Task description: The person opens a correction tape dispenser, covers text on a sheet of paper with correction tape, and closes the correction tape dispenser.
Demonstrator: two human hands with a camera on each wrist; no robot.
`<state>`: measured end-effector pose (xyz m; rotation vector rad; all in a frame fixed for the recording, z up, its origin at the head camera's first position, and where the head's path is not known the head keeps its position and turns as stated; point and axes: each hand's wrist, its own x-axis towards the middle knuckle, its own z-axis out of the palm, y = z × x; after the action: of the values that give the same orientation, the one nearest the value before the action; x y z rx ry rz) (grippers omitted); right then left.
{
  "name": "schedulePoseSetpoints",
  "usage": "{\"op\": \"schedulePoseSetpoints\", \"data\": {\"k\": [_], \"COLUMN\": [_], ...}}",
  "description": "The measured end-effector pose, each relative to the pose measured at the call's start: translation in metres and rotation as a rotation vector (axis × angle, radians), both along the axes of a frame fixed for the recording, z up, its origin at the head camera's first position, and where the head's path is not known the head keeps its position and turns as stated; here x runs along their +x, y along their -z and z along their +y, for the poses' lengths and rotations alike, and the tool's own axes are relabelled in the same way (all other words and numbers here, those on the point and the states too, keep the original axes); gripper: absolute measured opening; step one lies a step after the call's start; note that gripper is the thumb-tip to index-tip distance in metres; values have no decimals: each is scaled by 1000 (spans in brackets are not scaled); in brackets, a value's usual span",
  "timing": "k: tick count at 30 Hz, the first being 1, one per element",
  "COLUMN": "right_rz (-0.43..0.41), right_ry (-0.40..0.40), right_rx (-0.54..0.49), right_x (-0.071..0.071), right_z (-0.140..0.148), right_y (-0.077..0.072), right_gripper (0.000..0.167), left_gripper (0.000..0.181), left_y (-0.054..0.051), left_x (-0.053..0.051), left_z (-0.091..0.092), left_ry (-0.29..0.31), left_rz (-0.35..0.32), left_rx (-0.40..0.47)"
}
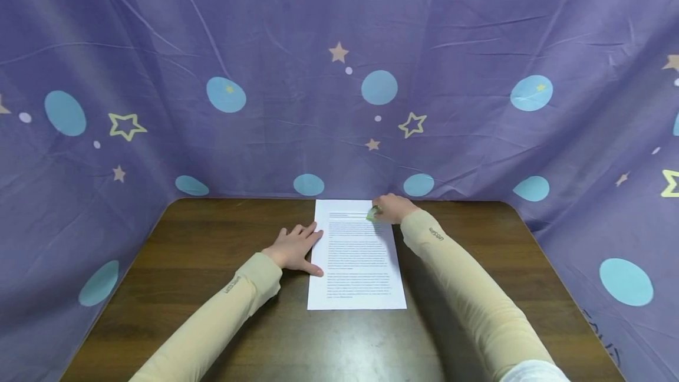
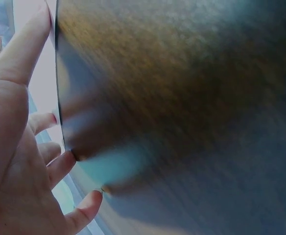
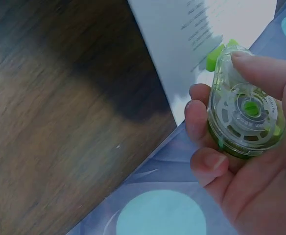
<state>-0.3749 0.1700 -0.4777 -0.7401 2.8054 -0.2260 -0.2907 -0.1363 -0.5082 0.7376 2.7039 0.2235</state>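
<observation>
A printed white sheet [image 1: 358, 258] lies on the wooden table with its top at the far edge. My left hand [image 1: 294, 247] is spread flat at the sheet's left edge, thumb and fingertips on the paper; the left wrist view shows this hand [image 2: 20, 132] with fingers apart. My right hand [image 1: 394, 209] is over the sheet's upper right corner, holding a green correction tape dispenser [image 1: 373, 214]. In the right wrist view the fingers and thumb of that hand [image 3: 260, 161] grip the clear and green dispenser [image 3: 243, 115], its tip towards the printed lines.
The brown wooden table [image 1: 212, 252] extends on both sides of the sheet and in front of it. A purple curtain [image 1: 297, 105] with blue dots and stars hangs behind the table's far edge and along both sides.
</observation>
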Motion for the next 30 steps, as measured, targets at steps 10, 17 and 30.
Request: {"op": "schedulePoseSetpoints", "data": {"k": [10, 17, 30], "right_rz": [1, 16, 27], "right_ry": [-2, -31, -82], "right_rx": [-17, -26, -22], "right_x": [1, 3, 6], "right_z": [-17, -32, -60], "right_y": [1, 2, 0], "right_gripper": [7, 8, 10], "left_gripper": [113, 113, 112], "left_y": [2, 1, -1], "left_x": [0, 0, 1], "left_z": [-2, -2, -2], "left_ry": [-9, -4, -9], "left_rz": [-12, -19, -30], "left_rx": [5, 12, 15]}}
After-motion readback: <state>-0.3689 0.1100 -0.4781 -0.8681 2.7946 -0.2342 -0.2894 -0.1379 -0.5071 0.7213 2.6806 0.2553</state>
